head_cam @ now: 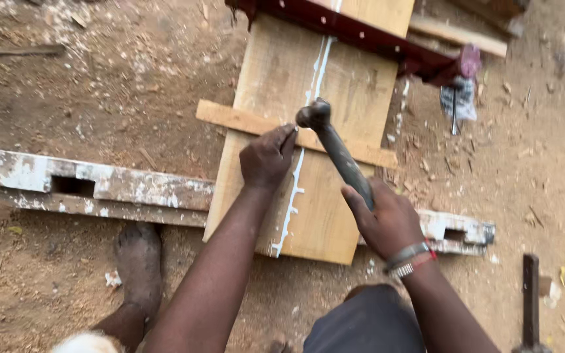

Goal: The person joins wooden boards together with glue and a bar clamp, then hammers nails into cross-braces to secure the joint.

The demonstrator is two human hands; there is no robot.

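Work in hand: fixing a thin wooden batten (pixel 243 120) across two wide boards (pixel 282 85) that lie side by side on the earth floor.

Right hand (pixel 387 219), lower centre-right of the frame: its grip is wrapped fully round the lower handle of a hammer (pixel 335 147). The hammer head sits at centre frame, at or just above the batten; whether it touches the wood cannot be told.

Left hand (pixel 266 157), centre frame: fingertips are pressed together at the lower edge of the batten, directly beside the hammer head. The posture suggests a small fastener is being steadied, but no nail is visible, so what the grip pinches cannot be told.

State of the work:
- The boards are butted; a white bead of glue (pixel 293 189) has squeezed out along the seam from top to bottom.
- A dark red bar clamp (pixel 361 36) spans the boards at the upper edge of the frame.
- The boards rest across a paint-stained timber beam (pixel 99 186) running left to right.
- The batten lies crosswise over the seam, slightly tilted.

Judgement: gluing and clamping appear done; fastening of the batten appears to be in progress, with no driven nail heads discernible. A bare foot (pixel 140 258) stands at lower left; a second tool (pixel 531 294) lies at lower right.
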